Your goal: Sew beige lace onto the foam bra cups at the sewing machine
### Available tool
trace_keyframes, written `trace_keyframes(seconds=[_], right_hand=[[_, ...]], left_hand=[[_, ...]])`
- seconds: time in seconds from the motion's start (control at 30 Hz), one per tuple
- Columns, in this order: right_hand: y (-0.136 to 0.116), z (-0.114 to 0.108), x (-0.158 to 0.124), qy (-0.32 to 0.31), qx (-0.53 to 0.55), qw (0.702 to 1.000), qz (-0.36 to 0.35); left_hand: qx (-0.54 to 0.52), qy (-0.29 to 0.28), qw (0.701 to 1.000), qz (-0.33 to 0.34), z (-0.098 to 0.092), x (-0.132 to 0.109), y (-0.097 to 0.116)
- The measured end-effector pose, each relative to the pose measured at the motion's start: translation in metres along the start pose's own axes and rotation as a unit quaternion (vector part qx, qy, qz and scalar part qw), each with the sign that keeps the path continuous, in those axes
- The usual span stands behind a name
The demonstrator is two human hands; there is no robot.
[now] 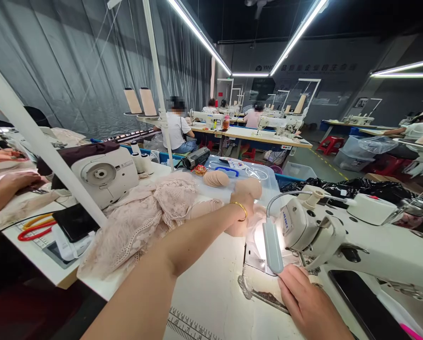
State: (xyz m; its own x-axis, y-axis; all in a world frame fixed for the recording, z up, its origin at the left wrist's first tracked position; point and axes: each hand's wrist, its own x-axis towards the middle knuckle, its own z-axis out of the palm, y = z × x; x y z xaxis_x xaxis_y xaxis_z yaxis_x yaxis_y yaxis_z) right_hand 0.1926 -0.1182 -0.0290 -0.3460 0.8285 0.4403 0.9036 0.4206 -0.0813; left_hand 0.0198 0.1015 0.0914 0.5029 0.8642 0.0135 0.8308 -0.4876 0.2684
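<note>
My left arm stretches forward across the white sewing table, a gold bangle [244,211] at its wrist. My left hand [240,196] is at a round beige pad [253,188]; its fingers blend into the pad and cannot be made out. A stack of similar beige pads [216,178] lies just left of it. Pale pink fabric [256,231] lies below that hand, beside the lit needle area. My right hand [299,288] is by the needle end of the sewing machine [324,231], fingers together and bent, their tips hidden behind the grey lamp [273,248].
A heap of pale lace fabric [151,212] covers the table's left part. Behind the pads stands a clear plastic box lid [271,177]. A dark phone [367,302] lies beneath the machine arm. At far left, a co-worker's hands [20,182] handle fabric beside another machine [105,174].
</note>
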Motion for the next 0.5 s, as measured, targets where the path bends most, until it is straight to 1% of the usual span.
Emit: trace_keyframes(seconds=[0.07,0.17,0.23,0.27,0.3,0.33,0.4,0.47,0.5], right_hand=[[0.001,0.000,-0.001,0.001,0.008,1.000,0.002],[0.000,-0.001,0.000,0.001,0.015,1.000,0.009],[-0.001,-0.001,0.000,-0.001,0.019,1.000,0.014],[-0.002,0.000,0.001,-0.002,0.023,1.000,0.016],[-0.003,0.001,0.001,-0.001,0.028,0.999,0.020],[-0.004,0.002,0.001,0.001,0.034,0.999,0.025],[-0.006,0.003,0.002,0.001,0.044,0.998,0.033],[-0.008,0.005,0.002,0.002,0.047,0.998,0.038],[-0.009,0.005,0.002,0.001,0.046,0.998,0.038]], left_hand=[[-0.018,0.018,1.000,-0.003,-0.008,-0.001,-0.005],[-0.046,0.100,0.994,-0.020,-0.040,-0.015,-0.024],[-0.060,0.150,0.986,-0.029,-0.058,-0.038,-0.039],[-0.066,0.163,0.984,-0.029,-0.062,-0.053,-0.046],[-0.071,0.167,0.983,-0.024,-0.060,-0.070,-0.052],[-0.078,0.169,0.982,-0.009,-0.054,-0.088,-0.057],[-0.072,0.163,0.983,0.037,-0.028,-0.122,-0.064],[0.002,0.167,0.968,0.188,0.006,-0.145,-0.067],[0.035,0.135,0.953,0.271,0.022,-0.151,-0.068]])
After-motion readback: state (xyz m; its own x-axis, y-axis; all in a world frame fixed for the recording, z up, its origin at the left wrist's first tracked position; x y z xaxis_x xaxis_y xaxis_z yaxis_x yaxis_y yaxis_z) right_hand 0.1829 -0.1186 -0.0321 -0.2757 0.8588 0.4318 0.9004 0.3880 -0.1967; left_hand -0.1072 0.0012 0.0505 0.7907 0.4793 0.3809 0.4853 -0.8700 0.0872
